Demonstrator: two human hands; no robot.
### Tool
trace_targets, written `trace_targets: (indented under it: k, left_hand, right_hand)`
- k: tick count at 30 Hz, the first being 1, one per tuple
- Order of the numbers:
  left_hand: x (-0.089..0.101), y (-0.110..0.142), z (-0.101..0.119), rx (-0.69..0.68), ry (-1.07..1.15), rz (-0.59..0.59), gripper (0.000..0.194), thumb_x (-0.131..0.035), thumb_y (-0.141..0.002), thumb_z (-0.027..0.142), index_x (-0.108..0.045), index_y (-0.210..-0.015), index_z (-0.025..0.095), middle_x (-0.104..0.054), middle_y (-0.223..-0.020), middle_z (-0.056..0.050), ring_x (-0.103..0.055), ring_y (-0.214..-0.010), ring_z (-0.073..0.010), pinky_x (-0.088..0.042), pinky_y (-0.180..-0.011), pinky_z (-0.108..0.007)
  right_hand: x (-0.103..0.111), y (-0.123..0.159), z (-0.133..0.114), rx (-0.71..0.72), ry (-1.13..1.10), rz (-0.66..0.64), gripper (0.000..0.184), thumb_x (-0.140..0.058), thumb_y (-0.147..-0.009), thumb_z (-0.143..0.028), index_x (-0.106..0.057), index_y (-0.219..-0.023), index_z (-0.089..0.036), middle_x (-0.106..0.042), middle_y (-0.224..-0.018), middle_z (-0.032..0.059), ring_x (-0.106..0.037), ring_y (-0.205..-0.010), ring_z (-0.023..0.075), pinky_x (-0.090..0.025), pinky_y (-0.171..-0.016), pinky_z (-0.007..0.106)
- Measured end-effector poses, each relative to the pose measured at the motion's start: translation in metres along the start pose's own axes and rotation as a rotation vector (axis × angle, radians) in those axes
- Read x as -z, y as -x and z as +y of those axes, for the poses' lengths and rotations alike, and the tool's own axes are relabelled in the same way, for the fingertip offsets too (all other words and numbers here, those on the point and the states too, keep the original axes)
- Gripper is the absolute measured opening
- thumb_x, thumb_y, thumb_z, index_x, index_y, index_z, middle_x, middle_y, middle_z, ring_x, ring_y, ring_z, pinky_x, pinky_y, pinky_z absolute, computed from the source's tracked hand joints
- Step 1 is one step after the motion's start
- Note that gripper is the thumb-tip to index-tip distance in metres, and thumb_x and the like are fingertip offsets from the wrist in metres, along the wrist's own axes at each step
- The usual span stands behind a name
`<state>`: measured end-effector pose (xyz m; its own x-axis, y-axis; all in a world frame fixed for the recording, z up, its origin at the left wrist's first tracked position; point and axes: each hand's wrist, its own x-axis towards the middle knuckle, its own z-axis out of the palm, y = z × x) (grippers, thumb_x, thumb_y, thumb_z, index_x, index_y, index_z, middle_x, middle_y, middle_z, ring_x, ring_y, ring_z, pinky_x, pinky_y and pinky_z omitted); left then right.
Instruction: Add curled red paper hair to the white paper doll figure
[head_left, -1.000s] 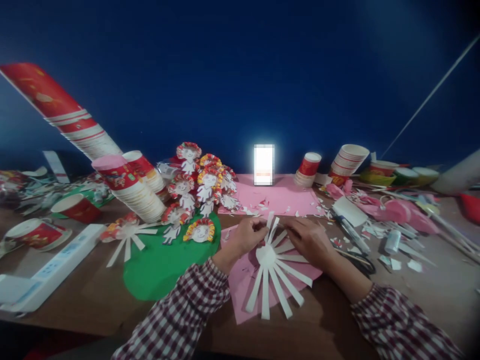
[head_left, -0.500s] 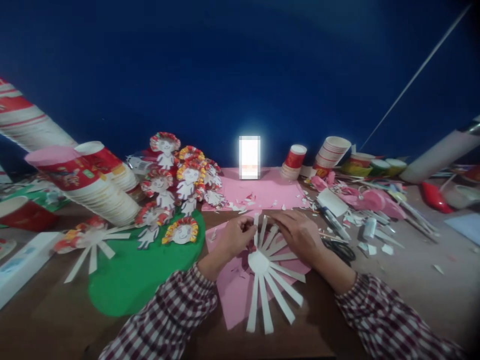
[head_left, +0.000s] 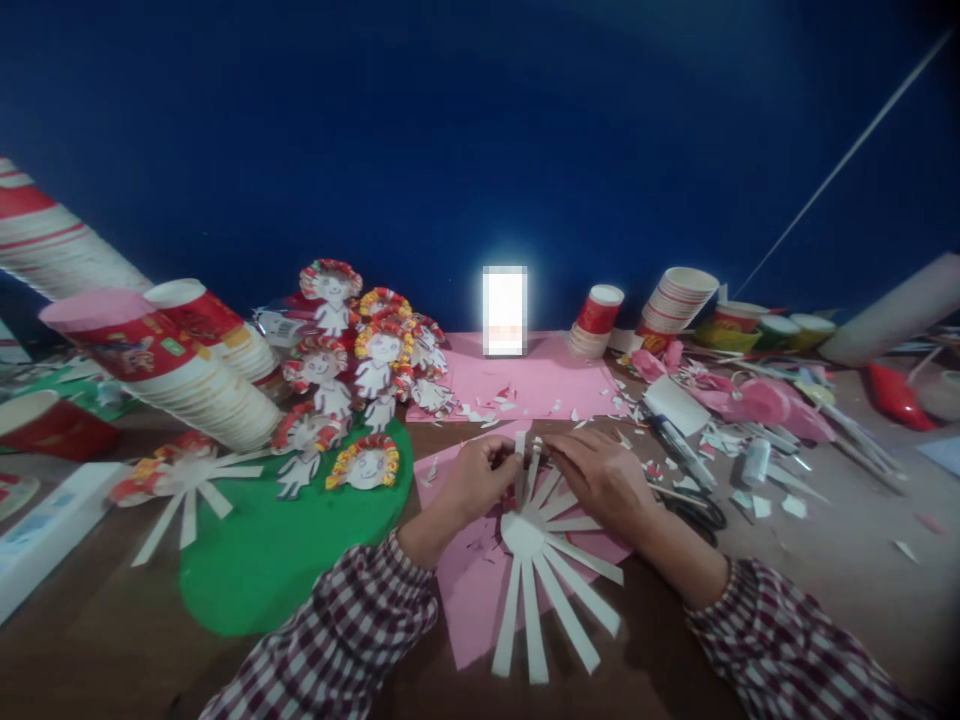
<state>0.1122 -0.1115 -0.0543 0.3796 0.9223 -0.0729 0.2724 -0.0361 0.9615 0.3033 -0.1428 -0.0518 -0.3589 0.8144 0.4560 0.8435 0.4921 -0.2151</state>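
A white paper cup cut into long strips [head_left: 523, 535] lies spread like a sunburst, its round base in the middle. My left hand [head_left: 480, 480] is closed, thumb and finger pinching one of its upper strips. My right hand [head_left: 611, 485] has its fingertips closed at the end of the neighbouring strip, which sticks up between the two hands. Beneath the cut cup is a sheet of pink paper [head_left: 461, 600]. The right palm and fingers cover part of the strips on that side.
Left of my hands, a green sheet [head_left: 285, 570] bears several paper dolls with curled red and yellow rims [head_left: 364, 465]. Leaning cup stacks [head_left: 195, 375] stand farther left, near a white power strip [head_left: 64, 530]. At right lie a marker pen [head_left: 682, 452], black-handled scissors [head_left: 701, 508] and paper scraps.
My view has swung right, then slightly back, so the surroundings shifted left overall. Both hands stay at the cup's upper strips; the right fingertips have come to the end of one strip.
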Motion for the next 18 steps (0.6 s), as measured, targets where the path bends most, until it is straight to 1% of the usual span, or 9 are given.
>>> trace_targets:
  k: [7,12,13,18]
  left_hand:
    - [0.0007,0.0018,-0.0023,0.008,0.003,-0.005,0.022,-0.049,-0.079,0.032,-0.058,-0.069,0.015,-0.051,-0.050,0.003,-0.050,-0.044,-0.0091,-0.037,-0.043,-0.018]
    - [-0.0005,0.0016,-0.0017,0.028,0.090,-0.032,0.015,-0.050,-0.077,0.027,-0.059,-0.083,0.016,-0.054,-0.058,0.004,-0.052,-0.043,-0.0095,-0.040,-0.042,-0.019]
    - [-0.0006,0.0015,-0.0019,0.022,0.092,-0.034,0.015,-0.050,-0.077,0.026,-0.059,-0.084,0.015,-0.054,-0.059,0.003,-0.053,-0.043,-0.0093,-0.041,-0.043,-0.019]
    - [-0.0008,0.0011,-0.0031,-0.021,0.040,-0.022,0.015,-0.050,-0.077,0.025,-0.060,-0.076,0.014,-0.054,-0.060,0.003,-0.051,-0.045,-0.0079,-0.038,-0.044,-0.018]
  right_hand:
    - [-0.0018,0.0023,0.0024,0.018,-0.029,0.012,0.022,-0.044,-0.092,-0.022,-0.059,-0.108,-0.019,-0.065,-0.101,0.0068,-0.059,-0.092,0.0193,-0.046,-0.081,0.033]
    - [-0.0024,0.0027,0.0020,0.031,-0.024,0.000,0.022,-0.044,-0.091,-0.020,-0.059,-0.107,-0.019,-0.065,-0.100,0.0067,-0.059,-0.091,0.0194,-0.047,-0.081,0.033]
    - [-0.0025,0.0024,0.0017,0.034,-0.028,-0.001,0.022,-0.044,-0.091,-0.020,-0.059,-0.108,-0.019,-0.065,-0.100,0.0066,-0.059,-0.092,0.0193,-0.047,-0.082,0.033]
    - [-0.0018,0.0013,-0.0001,0.037,-0.051,0.045,0.021,-0.046,-0.091,-0.022,-0.058,-0.108,-0.019,-0.065,-0.101,0.0069,-0.059,-0.092,0.0190,-0.047,-0.082,0.033]
